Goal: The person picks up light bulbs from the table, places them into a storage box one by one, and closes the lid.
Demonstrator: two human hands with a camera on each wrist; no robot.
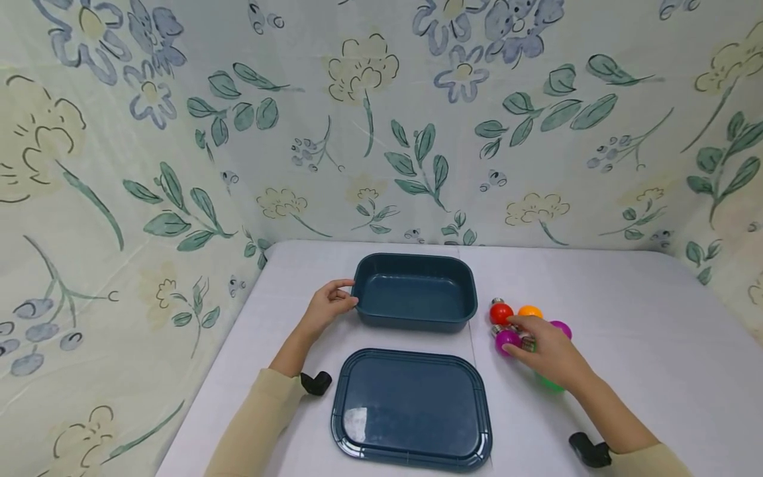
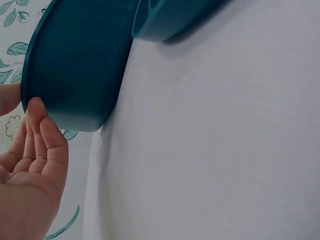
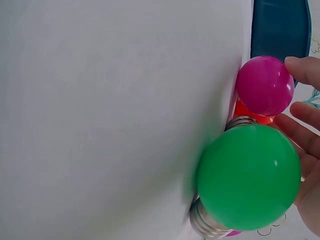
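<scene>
My left hand (image 1: 326, 306) grips the left end of a dark blue-green rectangular box (image 1: 415, 324). In the left wrist view its thumb and fingers (image 2: 36, 110) lie on either side of the box's rim. Over a cluster of coloured light bulbs, my right hand (image 1: 551, 351) spreads its fingers. Its thumb is at a magenta bulb (image 3: 265, 86), appearing to touch it, while the fingers are near a red bulb (image 1: 501, 313). A large green bulb (image 3: 248, 177) is close by, partly hidden under the hand in the head view. Another magenta bulb (image 1: 562, 328) and an orange bulb (image 1: 530, 311) lie behind.
A matching blue lid (image 1: 414, 411) lies flat in front of the box, on a white-covered table (image 1: 667, 344). Flower-patterned cloth (image 1: 369, 132) hangs behind and at the sides. Metal screw bases of bulbs show between the globes.
</scene>
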